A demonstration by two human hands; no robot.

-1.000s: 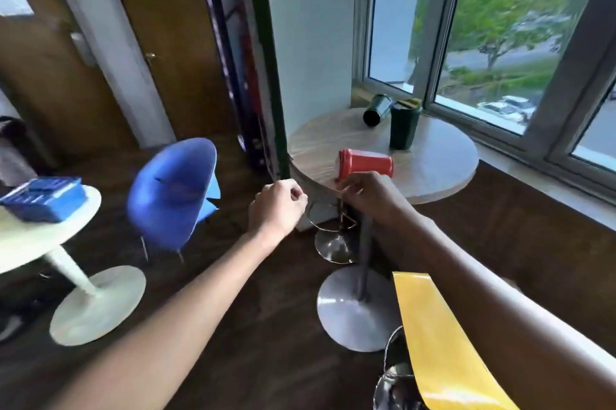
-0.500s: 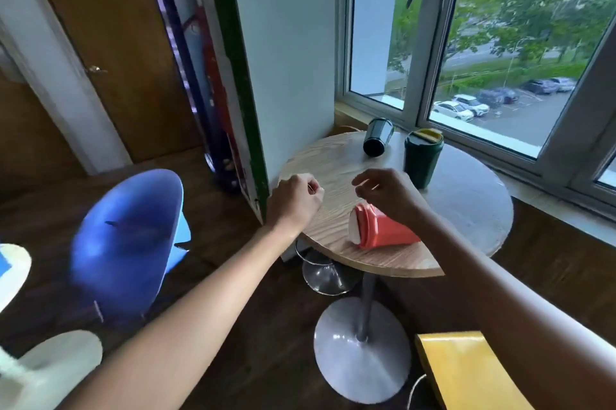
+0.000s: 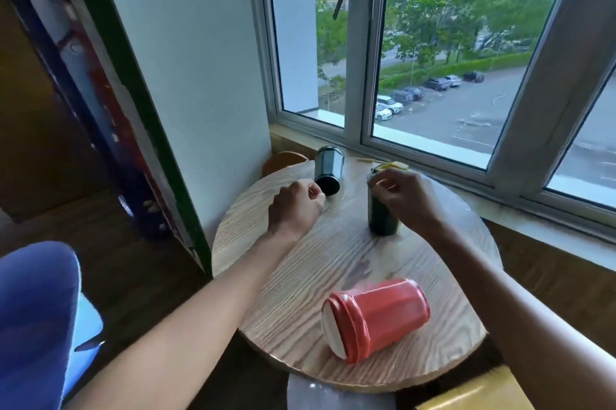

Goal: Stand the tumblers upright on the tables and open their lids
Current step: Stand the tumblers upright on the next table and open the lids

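Observation:
Three tumblers are on the round wooden table [image 3: 336, 256]. A red tumbler [image 3: 375, 318] lies on its side near the front edge, its white lid end facing left. A dark green tumbler [image 3: 381, 216] stands upright in the middle, with a yellow lid part at its top. A dark teal tumbler [image 3: 328, 170] lies on its side at the back, its dark end toward me. My right hand [image 3: 405, 197] hovers curled at the green tumbler's top, partly covering it. My left hand [image 3: 295, 209] is a loose fist just in front of the teal tumbler, holding nothing.
A window sill and frame [image 3: 433, 146] run right behind the table. A white wall panel with a dark green edge [image 3: 156, 129] stands to the left. A blue chair [image 3: 36, 319] is at the lower left, a yellow seat [image 3: 473, 393] at the lower right.
The view has closed in on the table. Both hands have moved past the red tumbler toward the back, the right to the green tumbler's top, the left to the teal one.

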